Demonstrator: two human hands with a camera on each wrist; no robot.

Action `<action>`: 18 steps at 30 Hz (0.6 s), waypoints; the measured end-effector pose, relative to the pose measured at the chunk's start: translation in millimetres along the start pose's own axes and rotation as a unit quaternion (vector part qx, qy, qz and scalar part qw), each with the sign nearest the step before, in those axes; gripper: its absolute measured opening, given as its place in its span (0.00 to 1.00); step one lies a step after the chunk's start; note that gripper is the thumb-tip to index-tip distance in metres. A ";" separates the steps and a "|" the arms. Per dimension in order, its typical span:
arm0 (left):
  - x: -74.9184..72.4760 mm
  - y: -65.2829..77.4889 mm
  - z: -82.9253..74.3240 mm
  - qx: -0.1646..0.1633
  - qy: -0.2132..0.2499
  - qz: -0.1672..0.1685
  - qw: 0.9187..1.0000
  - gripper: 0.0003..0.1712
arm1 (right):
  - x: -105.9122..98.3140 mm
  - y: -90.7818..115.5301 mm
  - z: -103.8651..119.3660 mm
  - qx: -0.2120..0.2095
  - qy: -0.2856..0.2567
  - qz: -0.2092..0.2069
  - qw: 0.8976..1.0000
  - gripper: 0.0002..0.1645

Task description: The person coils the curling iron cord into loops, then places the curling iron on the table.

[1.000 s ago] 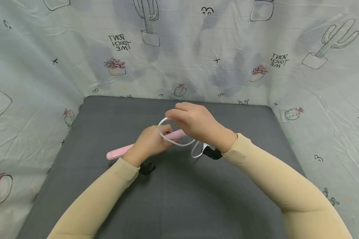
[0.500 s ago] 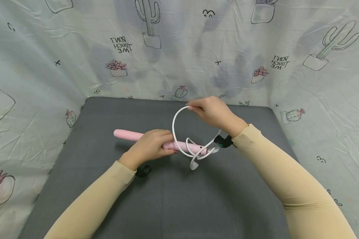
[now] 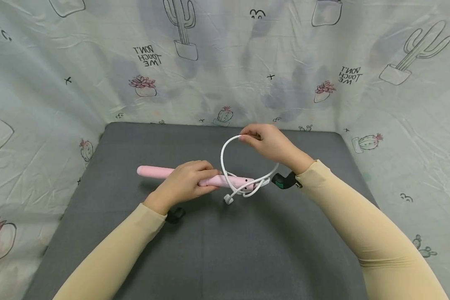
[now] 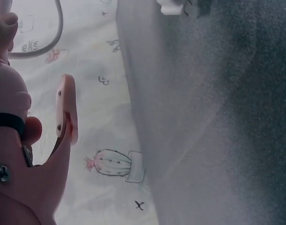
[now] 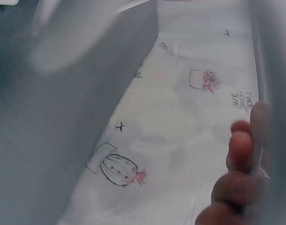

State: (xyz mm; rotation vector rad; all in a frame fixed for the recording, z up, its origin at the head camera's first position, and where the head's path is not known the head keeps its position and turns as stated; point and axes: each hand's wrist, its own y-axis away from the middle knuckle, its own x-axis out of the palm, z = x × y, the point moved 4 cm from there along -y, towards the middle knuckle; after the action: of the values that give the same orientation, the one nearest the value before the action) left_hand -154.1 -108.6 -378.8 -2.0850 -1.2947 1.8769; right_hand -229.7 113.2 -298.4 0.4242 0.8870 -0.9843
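A pink curling iron [image 3: 153,172] lies crosswise in the head view, its long barrel pointing left, close over the grey table. My left hand [image 3: 185,179] grips it around the middle. In the left wrist view a pink lever [image 4: 67,105] juts out from the iron's body. From the iron's right end comes a white cord [image 3: 223,156], looped loosely about the handle. My right hand [image 3: 271,143] pinches the top of a big cord loop above the handle. The white plug [image 3: 228,199] dangles below the handle. In the right wrist view my fingers [image 5: 241,150] show curled at the right edge.
Grey cloth covers the table [image 3: 225,254]. A pale curtain [image 3: 225,62] printed with cacti surrounds it at the back and both sides. Dark straps with small cameras sit under both wrists, the right camera [image 3: 283,181] near the cord loop.
My right hand has moved right and drawn the cord up into a wider loop. The iron's barrel has swung farther back, so the iron lies nearly level. The plug has come into view.
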 end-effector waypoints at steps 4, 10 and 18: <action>0.9 -3.0 -4.8 0.013 -0.017 0.011 1.000 0.14 | 8.6 3.7 -0.2 0.027 0.049 0.002 0.998 0.18; -0.8 -2.6 -4.1 -0.011 -0.039 0.002 0.999 0.17 | 7.7 14.8 -12.2 0.124 0.069 0.031 0.989 0.37; -13.0 0.3 8.3 -0.117 -0.064 -0.091 0.987 0.17 | -10.8 30.7 -39.0 0.202 -0.203 0.022 0.958 0.25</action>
State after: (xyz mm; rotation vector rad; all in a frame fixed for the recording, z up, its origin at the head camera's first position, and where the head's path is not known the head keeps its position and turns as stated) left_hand -159.8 -120.5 -370.7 -1.8888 -1.7478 1.8874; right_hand -223.7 160.9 -314.9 0.5590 0.3006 -1.1624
